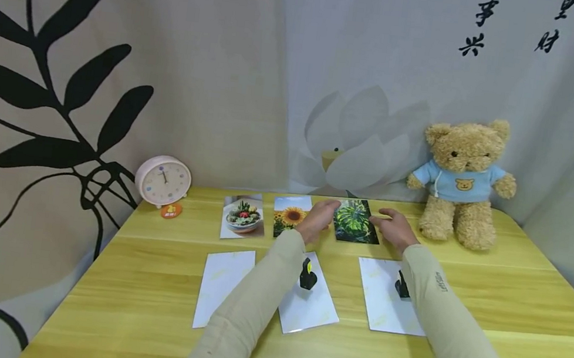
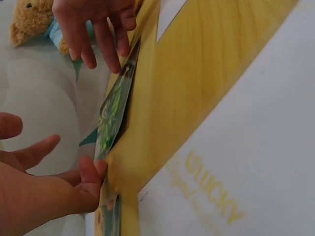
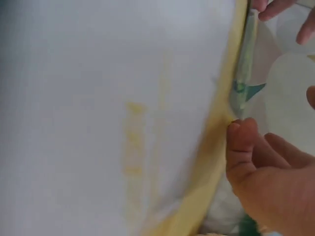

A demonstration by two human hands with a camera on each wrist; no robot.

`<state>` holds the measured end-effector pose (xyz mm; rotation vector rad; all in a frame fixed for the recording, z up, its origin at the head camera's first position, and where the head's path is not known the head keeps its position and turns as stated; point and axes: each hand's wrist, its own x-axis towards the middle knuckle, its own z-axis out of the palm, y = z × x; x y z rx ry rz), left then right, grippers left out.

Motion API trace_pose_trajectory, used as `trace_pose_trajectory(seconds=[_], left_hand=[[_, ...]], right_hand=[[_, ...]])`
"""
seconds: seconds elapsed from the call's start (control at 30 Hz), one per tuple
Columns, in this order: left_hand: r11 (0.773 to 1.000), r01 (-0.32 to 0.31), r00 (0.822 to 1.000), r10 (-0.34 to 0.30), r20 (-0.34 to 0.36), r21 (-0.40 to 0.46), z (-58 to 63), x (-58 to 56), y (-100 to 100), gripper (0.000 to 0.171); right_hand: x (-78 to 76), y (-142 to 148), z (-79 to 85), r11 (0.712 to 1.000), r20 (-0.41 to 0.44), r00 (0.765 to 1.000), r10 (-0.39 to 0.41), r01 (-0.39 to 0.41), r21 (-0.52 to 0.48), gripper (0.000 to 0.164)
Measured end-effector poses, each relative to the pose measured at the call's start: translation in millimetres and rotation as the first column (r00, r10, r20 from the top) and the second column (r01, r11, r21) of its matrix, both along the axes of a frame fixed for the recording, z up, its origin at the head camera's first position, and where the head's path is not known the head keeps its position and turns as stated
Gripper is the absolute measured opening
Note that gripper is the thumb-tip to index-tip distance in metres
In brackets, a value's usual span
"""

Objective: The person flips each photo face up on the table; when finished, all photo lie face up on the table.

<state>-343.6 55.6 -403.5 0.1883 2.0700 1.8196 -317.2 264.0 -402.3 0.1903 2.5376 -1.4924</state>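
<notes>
A photo card (image 1: 356, 221) of a green striped melon among leaves is between my hands at the back of the table. My left hand (image 1: 318, 219) pinches its left edge; in the left wrist view, thumb and finger meet at the card's near end. At the right edge, the thumb and a finger of my right hand (image 1: 394, 228) come together in the right wrist view. The card tilts up from the wood in the left wrist view. Left of it stand a sunflower photo card (image 1: 283, 214), partly behind my left hand, and a photo card of a bowl of plants (image 1: 243, 216).
White sheets (image 1: 221, 289) lie in front, two of them bearing small black objects (image 1: 308, 276); my sleeves cover parts of them. A teddy bear (image 1: 461, 187) in blue sits at right. A round clock (image 1: 164, 181) and an orange disc (image 1: 171, 210) are at left. Behind hangs a printed curtain (image 1: 213, 76).
</notes>
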Motion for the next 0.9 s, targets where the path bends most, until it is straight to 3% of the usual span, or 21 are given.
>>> trace_pose_trajectory(seconds=[0.2, 0.3, 0.5, 0.7, 0.9], left_hand=[[0.997, 0.077, 0.997, -0.077, -0.013, 0.001, 10.8, 2.3, -18, 0.049], [0.993, 0.121, 0.993, -0.121, 0.0, 0.003, 14.1, 2.2, -37, 0.048], [0.986, 0.15, 0.988, -0.151, -0.01, -0.065, 19.1, 8.2, -80, 0.04], [0.982, 0.153, 0.988, -0.156, -0.016, -0.109, 30.8, 18.4, -112, 0.032], [0.952, 0.23, 0.97, -0.24, -0.024, -0.203, 34.9, 31.3, -136, 0.034]], right_hand=[[9.7, -1, 14.8, 0.993, -0.007, 0.995, 0.104, -0.103, 0.063, 0.07], [14.4, -8, 22.0, 0.984, -0.028, 0.988, 0.149, -0.146, 0.101, 0.07], [23.0, -22, 25.9, 0.962, -0.039, 0.974, 0.223, -0.213, 0.168, 0.067], [29.7, -29, 25.9, 0.932, -0.056, 0.943, 0.328, -0.313, 0.185, 0.061], [36.5, -40, 27.0, 0.883, -0.047, 0.9, 0.433, -0.413, 0.224, 0.052]])
